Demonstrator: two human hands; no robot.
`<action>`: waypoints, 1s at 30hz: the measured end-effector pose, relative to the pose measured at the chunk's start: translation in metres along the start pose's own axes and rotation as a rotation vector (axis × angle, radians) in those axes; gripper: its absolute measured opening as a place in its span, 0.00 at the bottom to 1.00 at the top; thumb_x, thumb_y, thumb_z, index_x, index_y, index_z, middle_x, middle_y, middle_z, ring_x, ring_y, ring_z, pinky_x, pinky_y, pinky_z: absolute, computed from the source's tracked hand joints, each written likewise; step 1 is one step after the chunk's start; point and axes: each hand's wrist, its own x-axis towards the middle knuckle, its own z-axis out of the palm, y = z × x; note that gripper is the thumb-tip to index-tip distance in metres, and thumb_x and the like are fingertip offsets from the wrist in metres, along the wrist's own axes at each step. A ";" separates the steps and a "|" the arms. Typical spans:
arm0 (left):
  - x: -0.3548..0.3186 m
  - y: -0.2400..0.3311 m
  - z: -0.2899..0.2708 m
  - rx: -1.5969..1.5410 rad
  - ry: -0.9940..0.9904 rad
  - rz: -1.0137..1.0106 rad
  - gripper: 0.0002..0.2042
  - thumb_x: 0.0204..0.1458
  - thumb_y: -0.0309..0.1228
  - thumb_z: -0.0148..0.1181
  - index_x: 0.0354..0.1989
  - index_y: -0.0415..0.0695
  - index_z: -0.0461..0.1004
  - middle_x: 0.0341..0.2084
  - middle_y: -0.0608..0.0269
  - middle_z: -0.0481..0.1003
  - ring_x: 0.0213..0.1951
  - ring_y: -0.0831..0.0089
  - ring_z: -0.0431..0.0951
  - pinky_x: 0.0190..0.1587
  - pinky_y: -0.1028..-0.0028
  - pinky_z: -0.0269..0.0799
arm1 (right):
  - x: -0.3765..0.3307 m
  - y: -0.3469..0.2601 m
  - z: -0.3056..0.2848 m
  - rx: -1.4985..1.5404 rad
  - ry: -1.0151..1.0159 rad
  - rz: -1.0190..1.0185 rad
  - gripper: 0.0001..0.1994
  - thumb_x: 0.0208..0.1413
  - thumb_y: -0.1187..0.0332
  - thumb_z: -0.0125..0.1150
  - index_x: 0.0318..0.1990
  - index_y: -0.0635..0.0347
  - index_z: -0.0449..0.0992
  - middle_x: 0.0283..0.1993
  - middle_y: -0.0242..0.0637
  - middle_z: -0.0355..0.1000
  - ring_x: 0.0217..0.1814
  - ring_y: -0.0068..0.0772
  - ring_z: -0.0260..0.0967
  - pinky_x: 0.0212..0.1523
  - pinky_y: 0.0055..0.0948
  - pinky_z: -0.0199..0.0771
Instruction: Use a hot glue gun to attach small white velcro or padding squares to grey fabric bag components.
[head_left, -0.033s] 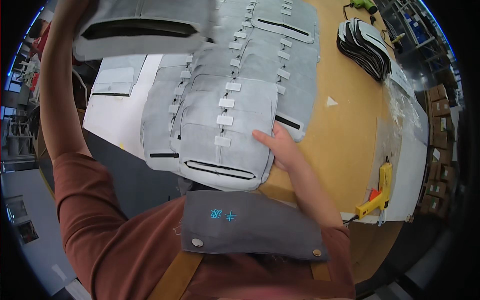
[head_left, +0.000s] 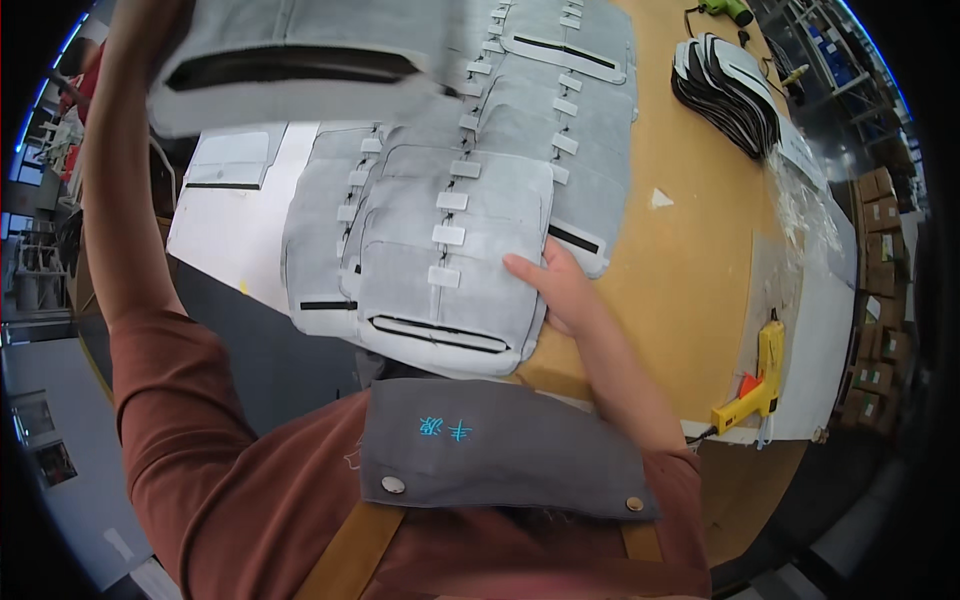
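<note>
Grey fabric panels [head_left: 450, 220] with black-edged slits and small white tabs lie in overlapping rows on the table. My right hand [head_left: 565, 285] grips the right edge of the nearest stack, thumb on top and fingers hidden underneath. At the upper left, a loose grey panel [head_left: 300, 105] with a dark open slit is held up over the rows, blurred by motion. My left forearm [head_left: 125, 190] reaches up to it. The left hand itself is hidden at the top edge, but the raised panel hangs from it.
A fanned stack of black-edged pieces [head_left: 725, 95] sits at the far right, near a green tool [head_left: 728, 10]. A yellow glue gun [head_left: 765, 375] lies near the right corner, beside clear plastic film [head_left: 805, 220]. Another flat grey piece [head_left: 230, 160] rests on the white surface at left.
The raised panel has come slightly nearer and to the right, covering more of the rows. My right hand keeps its grip on the stack.
</note>
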 end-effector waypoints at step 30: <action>-0.268 -0.087 0.043 -0.021 -0.408 -0.478 0.18 0.58 0.39 0.60 0.43 0.33 0.77 0.29 0.55 0.80 0.31 0.74 0.78 0.36 0.72 0.72 | 0.005 0.002 -0.005 0.227 -0.119 -0.076 0.31 0.68 0.45 0.40 0.65 0.64 0.61 0.65 0.42 0.64 0.65 0.36 0.64 0.64 0.36 0.66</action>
